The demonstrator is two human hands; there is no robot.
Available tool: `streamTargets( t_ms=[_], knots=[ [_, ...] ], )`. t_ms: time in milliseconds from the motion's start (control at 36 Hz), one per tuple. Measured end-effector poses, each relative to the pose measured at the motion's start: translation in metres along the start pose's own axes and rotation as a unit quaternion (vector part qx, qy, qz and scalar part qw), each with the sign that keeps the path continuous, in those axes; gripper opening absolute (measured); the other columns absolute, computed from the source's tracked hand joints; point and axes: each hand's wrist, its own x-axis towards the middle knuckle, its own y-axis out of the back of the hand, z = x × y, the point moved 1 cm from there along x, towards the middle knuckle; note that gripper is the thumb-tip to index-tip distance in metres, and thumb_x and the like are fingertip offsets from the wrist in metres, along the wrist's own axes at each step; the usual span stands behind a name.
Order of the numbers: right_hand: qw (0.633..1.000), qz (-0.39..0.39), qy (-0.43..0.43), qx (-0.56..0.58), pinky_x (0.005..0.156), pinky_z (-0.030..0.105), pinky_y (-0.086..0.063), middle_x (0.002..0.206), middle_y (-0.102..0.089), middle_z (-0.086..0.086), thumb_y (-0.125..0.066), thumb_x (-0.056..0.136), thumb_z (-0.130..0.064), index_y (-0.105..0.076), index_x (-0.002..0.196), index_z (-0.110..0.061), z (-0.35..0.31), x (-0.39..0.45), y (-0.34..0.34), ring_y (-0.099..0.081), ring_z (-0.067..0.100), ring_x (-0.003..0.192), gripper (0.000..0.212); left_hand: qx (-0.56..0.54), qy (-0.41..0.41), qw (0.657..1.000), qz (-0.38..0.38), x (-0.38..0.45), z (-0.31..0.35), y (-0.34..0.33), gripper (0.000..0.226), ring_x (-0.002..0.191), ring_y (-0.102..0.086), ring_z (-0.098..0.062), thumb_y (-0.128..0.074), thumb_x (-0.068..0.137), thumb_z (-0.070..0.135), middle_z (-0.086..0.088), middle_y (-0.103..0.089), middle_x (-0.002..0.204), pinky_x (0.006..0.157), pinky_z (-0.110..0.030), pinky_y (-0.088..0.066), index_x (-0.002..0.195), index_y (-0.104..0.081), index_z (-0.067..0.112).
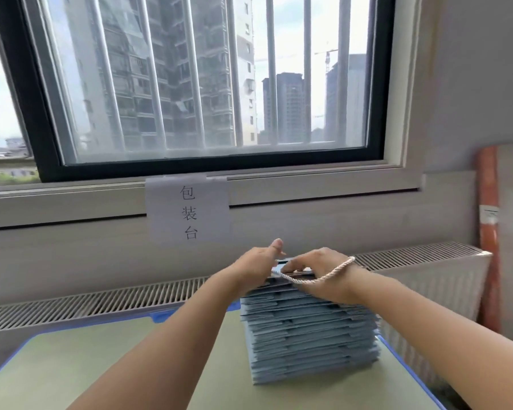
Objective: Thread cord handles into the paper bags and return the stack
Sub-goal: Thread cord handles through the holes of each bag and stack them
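Forearms of mine reach forward over the near edge of the green counter (71, 365), which has a blue border, and meet at the top of the stack of paper bags (308, 335). That tall pile of flat grey-blue bags stands toward the counter's far right corner. My left hand (255, 261) rests at the top of the stack with its fingers curled down onto the uppermost bag and the thumb lifted; whether this grip actually pinches the bag or the cord I cannot tell, since the fingertips are hidden. My right hand (317, 263) lies just beside it, fingers bent onto the same top bag, its grip narrow and seemingly closed on the bag's edge. A pale twisted cord handle (323, 276) loops from under the fingers, sags below my right hand and runs up over the right wrist. Beyond the counter's far edge runs a slatted radiator grille (101, 303), then a paper sign (188, 211) with printed characters taped under the window (190, 84), and an orange roll (489, 232) stands at the far right wall.
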Motion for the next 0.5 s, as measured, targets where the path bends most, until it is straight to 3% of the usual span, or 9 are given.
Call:
streamTargets(
  t_ms=[111, 194, 278, 361, 444, 500],
  knots=[
    [0.988, -0.152, -0.005, 0.035, 0.092, 0.020, -0.041, 0.125, -0.058, -0.010, -0.064, 0.088, -0.031, -0.051, 0.132, -0.028, -0.009, -0.008, 0.037, -0.052, 0.006, 0.112, 0.046, -0.060, 0.042, 0.997, -0.010, -0.007, -0.012, 0.000, 0.048, 0.115, -0.052, -0.018, -0.024, 0.106, 0.039, -0.008, -0.062, 0.123, 0.080, -0.027, -0.034, 0.131, -0.057, 0.016],
    [0.960, -0.243, 0.009, 0.137, 0.095, 0.020, -0.045, 0.125, -0.059, -0.008, -0.060, 0.092, -0.022, -0.054, 0.127, -0.024, -0.012, -0.007, 0.056, -0.054, 0.002, 0.107, 0.035, -0.068, 0.029, 0.997, 0.018, -0.009, -0.023, -0.003, 0.033, 0.109, -0.056, -0.017, -0.033, 0.104, 0.027, -0.007, -0.065, 0.117, 0.072, -0.018, -0.035, 0.126, -0.056, 0.015],
    [0.962, -0.176, 0.006, 0.207, 0.093, 0.028, -0.046, 0.122, -0.061, -0.003, -0.053, 0.096, -0.028, -0.060, 0.108, -0.024, -0.007, 0.017, 0.064, -0.056, 0.007, 0.105, 0.015, -0.065, -0.005, 0.998, 0.019, -0.009, -0.028, -0.008, 0.027, 0.093, -0.055, -0.007, -0.032, 0.104, 0.027, -0.009, -0.067, 0.114, 0.080, -0.019, -0.037, 0.118, -0.052, 0.018],
    [0.977, -0.123, -0.042, 0.169, 0.099, 0.039, -0.048, 0.127, -0.058, 0.005, -0.047, 0.096, -0.042, -0.059, 0.111, -0.018, -0.005, 0.047, 0.058, -0.059, 0.020, 0.111, 0.031, -0.075, -0.015, 0.997, 0.020, -0.009, -0.029, -0.008, 0.030, 0.103, -0.057, -0.010, -0.031, 0.102, 0.048, -0.003, -0.067, 0.104, 0.086, -0.029, -0.040, 0.116, -0.047, 0.027],
    [0.982, -0.102, -0.104, 0.117, 0.077, 0.029, -0.053, 0.096, -0.067, 0.006, -0.039, 0.101, -0.040, -0.062, 0.101, -0.006, -0.004, 0.069, 0.038, -0.064, 0.017, 0.082, 0.042, -0.081, -0.002, 0.996, 0.028, -0.006, -0.034, -0.008, 0.075, 0.117, -0.055, -0.015, -0.034, 0.085, 0.077, 0.004, -0.066, 0.091, 0.102, -0.038, -0.038, 0.138, -0.038, 0.023],
    [0.984, -0.103, -0.141, 0.029, 0.066, 0.027, -0.049, 0.076, -0.068, 0.004, -0.040, 0.100, -0.039, -0.066, 0.081, -0.007, 0.003, 0.079, 0.024, -0.061, 0.015, 0.062, 0.046, -0.070, 0.019, 0.997, 0.039, 0.000, -0.040, -0.009, 0.080, 0.119, -0.054, -0.017, -0.048, 0.087, 0.067, 0.006, -0.068, 0.091, 0.104, -0.040, -0.040, 0.150, -0.024, 0.024]
  ],
)
